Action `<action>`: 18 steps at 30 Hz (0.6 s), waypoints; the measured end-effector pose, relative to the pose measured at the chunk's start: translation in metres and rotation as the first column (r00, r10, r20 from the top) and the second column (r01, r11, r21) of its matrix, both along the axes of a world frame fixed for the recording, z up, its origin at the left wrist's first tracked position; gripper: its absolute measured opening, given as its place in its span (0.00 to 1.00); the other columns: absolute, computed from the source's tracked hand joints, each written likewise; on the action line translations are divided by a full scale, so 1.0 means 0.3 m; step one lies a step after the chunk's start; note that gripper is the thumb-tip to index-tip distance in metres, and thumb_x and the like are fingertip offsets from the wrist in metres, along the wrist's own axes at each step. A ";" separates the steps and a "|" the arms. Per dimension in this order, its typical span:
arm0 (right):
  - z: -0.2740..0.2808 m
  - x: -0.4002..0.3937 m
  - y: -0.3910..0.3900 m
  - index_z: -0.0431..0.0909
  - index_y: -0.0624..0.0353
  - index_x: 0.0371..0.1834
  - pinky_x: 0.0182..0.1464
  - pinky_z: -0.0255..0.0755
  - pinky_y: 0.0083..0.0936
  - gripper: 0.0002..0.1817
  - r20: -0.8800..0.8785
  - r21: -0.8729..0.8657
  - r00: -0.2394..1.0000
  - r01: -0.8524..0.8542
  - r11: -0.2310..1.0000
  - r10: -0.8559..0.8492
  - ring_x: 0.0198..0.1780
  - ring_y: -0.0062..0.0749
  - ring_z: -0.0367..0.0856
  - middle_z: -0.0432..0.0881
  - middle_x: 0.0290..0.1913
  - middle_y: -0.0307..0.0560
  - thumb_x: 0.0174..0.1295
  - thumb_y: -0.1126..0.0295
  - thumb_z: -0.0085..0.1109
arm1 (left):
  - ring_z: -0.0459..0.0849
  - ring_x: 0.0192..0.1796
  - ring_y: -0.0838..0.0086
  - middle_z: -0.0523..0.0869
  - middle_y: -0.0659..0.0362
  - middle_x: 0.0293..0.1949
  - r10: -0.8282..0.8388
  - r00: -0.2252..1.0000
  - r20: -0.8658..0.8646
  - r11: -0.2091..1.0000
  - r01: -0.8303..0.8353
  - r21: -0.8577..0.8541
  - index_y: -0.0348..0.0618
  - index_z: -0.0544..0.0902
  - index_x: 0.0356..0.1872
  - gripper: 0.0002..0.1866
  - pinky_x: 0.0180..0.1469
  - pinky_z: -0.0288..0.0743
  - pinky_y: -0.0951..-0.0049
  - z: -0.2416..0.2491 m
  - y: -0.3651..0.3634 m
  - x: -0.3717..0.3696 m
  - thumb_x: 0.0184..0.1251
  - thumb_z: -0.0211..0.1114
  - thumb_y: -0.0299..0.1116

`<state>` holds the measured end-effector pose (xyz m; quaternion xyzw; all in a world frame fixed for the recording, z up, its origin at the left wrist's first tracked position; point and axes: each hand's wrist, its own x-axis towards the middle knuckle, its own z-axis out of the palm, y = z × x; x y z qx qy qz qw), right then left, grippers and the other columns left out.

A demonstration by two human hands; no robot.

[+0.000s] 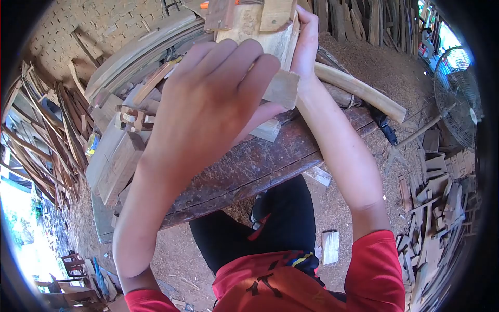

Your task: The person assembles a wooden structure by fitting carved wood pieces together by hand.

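A pale wooden piece (252, 28), with small blocks standing on its face, is raised over the bench at the top of the view. My right hand (305, 44) grips its right side, the thumb lying along the edge and the other fingers hidden behind. In front of it, my left hand (208, 93) has its fingers curled and its thumb reaching under the near end block (282, 88). The fingertips are out of sight, but the hand appears closed on the near end of the wooden piece.
The dark, dusty workbench (249, 161) holds curved boards (150, 52), a thick plank (120, 169) and a small notched wood block (134, 118). A curved wooden length (364, 91) juts out to the right. A fan (457, 99) and scrap wood (436, 208) stand beyond.
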<state>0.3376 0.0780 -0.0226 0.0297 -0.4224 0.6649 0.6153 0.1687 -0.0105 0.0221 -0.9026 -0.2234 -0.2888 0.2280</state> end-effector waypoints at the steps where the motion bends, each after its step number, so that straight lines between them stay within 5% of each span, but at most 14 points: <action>1: 0.003 -0.002 -0.006 0.71 0.64 0.67 0.67 0.74 0.47 0.39 -0.029 -0.012 0.999 -0.015 1.000 0.015 0.60 0.53 0.81 0.80 0.62 0.60 0.67 0.41 0.37 | 0.82 0.46 0.57 0.83 0.57 0.43 0.013 1.000 0.017 1.000 -0.013 0.002 0.44 0.81 0.48 0.25 0.49 0.75 0.61 -0.004 0.000 0.002 0.49 0.79 0.40; 11: 0.015 0.000 -0.007 0.73 0.64 0.66 0.65 0.75 0.46 0.38 -0.077 -0.037 0.996 0.032 0.999 -0.035 0.58 0.52 0.82 0.82 0.59 0.60 0.67 0.42 0.38 | 0.80 0.39 0.60 0.80 0.57 0.37 -0.003 0.989 0.151 0.994 -0.014 0.110 0.43 0.80 0.46 0.24 0.44 0.72 0.64 -0.044 0.029 0.025 0.55 0.78 0.44; 18: 0.012 0.004 -0.006 0.73 0.65 0.65 0.65 0.75 0.45 0.39 -0.069 -0.012 0.992 0.109 0.994 -0.109 0.58 0.52 0.82 0.82 0.59 0.60 0.67 0.41 0.37 | 0.80 0.39 0.61 0.81 0.59 0.37 0.132 0.968 0.215 0.988 -0.146 0.048 0.42 0.80 0.43 0.22 0.45 0.70 0.64 -0.052 0.006 0.046 0.57 0.78 0.45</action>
